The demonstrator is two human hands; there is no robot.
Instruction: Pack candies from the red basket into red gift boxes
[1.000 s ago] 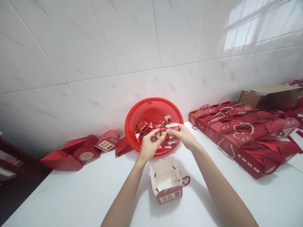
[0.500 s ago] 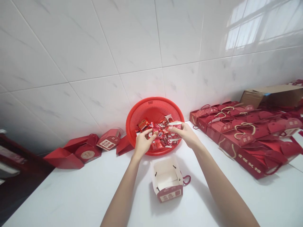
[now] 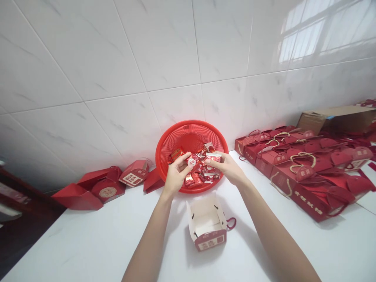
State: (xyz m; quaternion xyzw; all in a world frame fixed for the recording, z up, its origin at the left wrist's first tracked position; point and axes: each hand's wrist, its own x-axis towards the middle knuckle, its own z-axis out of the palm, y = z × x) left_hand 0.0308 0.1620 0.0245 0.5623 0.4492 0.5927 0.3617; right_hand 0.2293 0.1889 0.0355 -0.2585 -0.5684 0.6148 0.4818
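A round red plastic basket (image 3: 188, 126) leans toward me against the tiled wall, with red-wrapped candies (image 3: 197, 179) heaped in its lower part. Over its left side, my left hand (image 3: 177, 174) pinches a red wrapped candy (image 3: 191, 161) that has a pale round label. My right hand (image 3: 227, 166) is at the basket's right side, thumb and fingers closed on a red and white candy packet (image 3: 214, 157). Below the basket stands an open gift box (image 3: 207, 219), pale inside and red outside, with a dark red cord handle (image 3: 232, 223) at its right. Nothing lies inside the box.
Rows of red gift boxes (image 3: 305, 172) with cord handles fill the right side of the table. A brown cardboard carton (image 3: 314, 121) stands behind them. More red boxes (image 3: 108, 188) are at the left along the wall. A dark wooden shelf (image 3: 32, 223) borders the left.
My left hand has turned over slightly and lifted a candy with a round label off the heap. My right hand has shifted a little left with its packet.
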